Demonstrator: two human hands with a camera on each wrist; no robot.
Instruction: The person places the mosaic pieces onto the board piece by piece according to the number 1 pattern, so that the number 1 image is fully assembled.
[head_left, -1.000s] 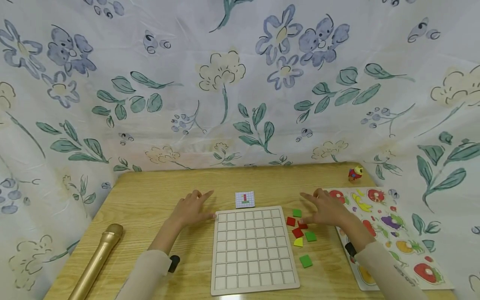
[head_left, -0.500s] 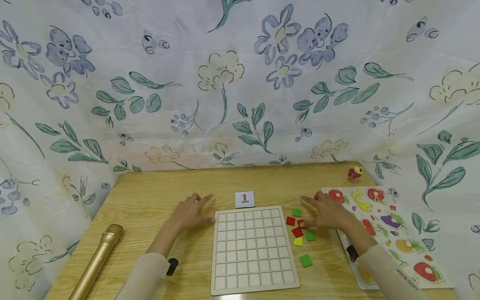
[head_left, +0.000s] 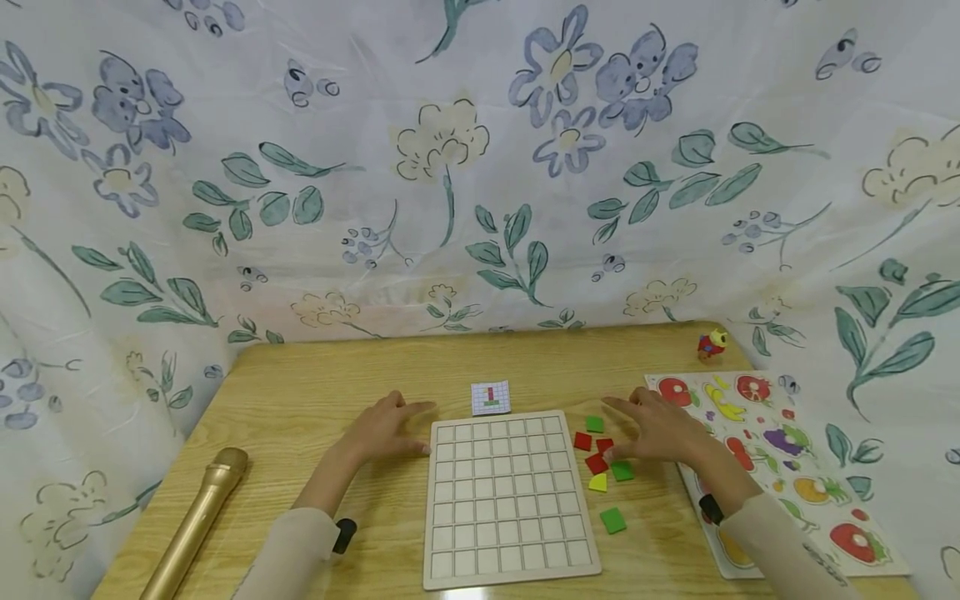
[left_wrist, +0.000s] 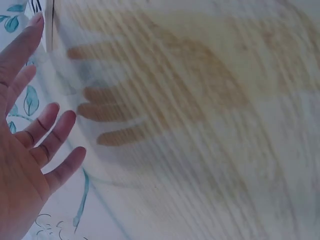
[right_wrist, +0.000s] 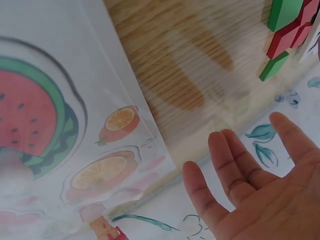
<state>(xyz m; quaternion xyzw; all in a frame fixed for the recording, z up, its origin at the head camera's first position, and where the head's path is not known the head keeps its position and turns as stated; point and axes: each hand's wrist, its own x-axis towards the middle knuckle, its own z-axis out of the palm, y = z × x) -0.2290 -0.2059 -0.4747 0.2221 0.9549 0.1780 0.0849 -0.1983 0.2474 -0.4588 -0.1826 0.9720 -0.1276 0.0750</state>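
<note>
A pale gridded board lies on the table between both hands. Beside its upper left corner my left hand is held with the thumb near the edge and the index finger extended. My right hand is at the right, thumb near a red square tile; contact is unclear. Around it lie more tiles: a green square, a yellow quarter-round and several others. In the wrist views, the left hand and right hand have loosely spread fingers and hold nothing.
Above the board sits a small pattern card. A fruit puzzle board lies under the right forearm. A gold microphone rests at the left, and a small toy figure stands at the back right. Floral fabric surrounds the table.
The left hand has shifted slightly right and toward the person, its index fingertip lower. My right thumb has moved slightly downward and right beside the red tile. The tiles and board look unmoved.
</note>
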